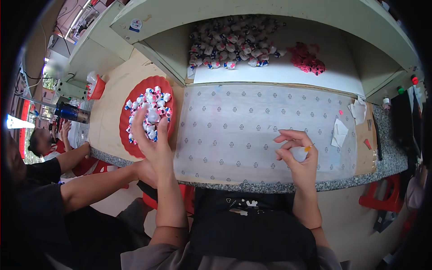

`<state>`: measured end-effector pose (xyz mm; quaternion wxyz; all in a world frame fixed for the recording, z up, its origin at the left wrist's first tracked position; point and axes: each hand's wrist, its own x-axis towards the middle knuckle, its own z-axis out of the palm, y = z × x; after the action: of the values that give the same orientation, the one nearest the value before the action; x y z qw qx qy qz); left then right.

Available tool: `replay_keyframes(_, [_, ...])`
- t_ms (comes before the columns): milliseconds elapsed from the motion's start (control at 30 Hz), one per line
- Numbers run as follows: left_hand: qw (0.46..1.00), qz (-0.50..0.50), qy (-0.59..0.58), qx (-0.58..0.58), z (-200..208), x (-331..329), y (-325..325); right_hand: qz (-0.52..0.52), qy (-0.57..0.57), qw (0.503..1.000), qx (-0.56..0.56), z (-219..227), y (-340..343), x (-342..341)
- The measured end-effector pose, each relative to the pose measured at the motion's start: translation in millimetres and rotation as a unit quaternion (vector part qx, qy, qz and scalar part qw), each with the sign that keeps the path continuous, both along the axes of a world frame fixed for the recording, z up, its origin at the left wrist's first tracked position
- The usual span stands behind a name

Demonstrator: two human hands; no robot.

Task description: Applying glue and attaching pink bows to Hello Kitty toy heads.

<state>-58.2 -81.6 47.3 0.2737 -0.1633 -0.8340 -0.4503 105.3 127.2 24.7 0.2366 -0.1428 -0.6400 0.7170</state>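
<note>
My left hand (pixel 156 146) is raised over the near right side of a red scalloped basin (pixel 123 132), its fingers spread. A blurred white piece (pixel 153 117) shows between its finger and thumb; I cannot tell whether they touch it. Small white figures (pixel 157 96) with blue and pink parts fill the basin. My right hand (pixel 299 155) hovers over the printed translucent sheet (pixel 225 135) at the right, fingers curled with thumb and fingertips apart. A small yellow-orange piece (pixel 308 148) shows at one finger, and a pale patch fills the gap beside it.
Under the shelf (pixel 270 9) lie a heap of similar figures (pixel 229 45) and a pile of pink pieces (pixel 308 58). White paper scraps (pixel 339 132) lie at the right. A co-worker's arm (pixel 99 184) reaches in from the left, beside my left wrist. A red stool (pixel 382 193) stands below right.
</note>
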Motion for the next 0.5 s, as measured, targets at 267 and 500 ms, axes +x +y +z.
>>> replay_keyframes(267, [0.926,-0.289,0.149,-0.192,6.9,-16.7,158.1,-0.059,-0.016,0.998,0.018,-9.9,12.5,7.5])
replay_keyframes(500, [0.862,-0.186,0.363,-0.302,-58.8,-66.7,259.0,-0.051,-0.014,0.996,0.067,-19.9,0.7,13.4])
